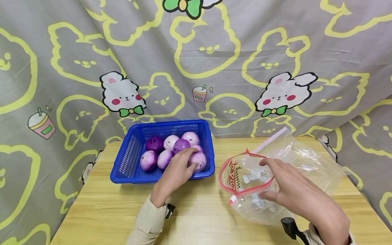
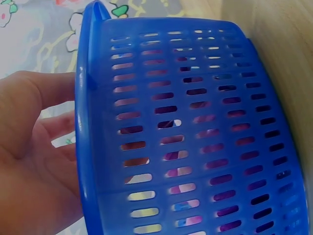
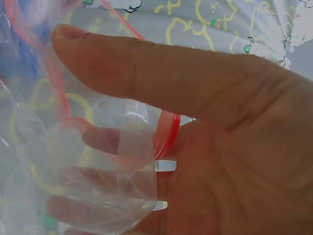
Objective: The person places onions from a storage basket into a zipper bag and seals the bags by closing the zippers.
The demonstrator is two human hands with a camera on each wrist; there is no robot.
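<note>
Just below the frame's centre, the left hand (image 1: 176, 169) curls thumb and fingers round an onion (image 1: 200, 162) in the basket (image 1: 137, 179). At lower right, the right hand (image 1: 297, 189), fingers spread, unclenched, touches the bag (image 1: 318, 170) at its red mouth.

Round, glossy onions (image 1: 149, 160), ranging from pale to deep purple, are lying bunched in the middle and right of an upright, slotted blue plastic basket (image 1: 131, 179). A pale onion (image 1: 200, 161) near its front right corner is being held by the left hand (image 1: 174, 172). To the right, a clear bag (image 1: 309, 163) with red lettering is spreading loosely, its red-edged mouth gaping beside the basket and touching the right hand (image 1: 301, 190).
</note>
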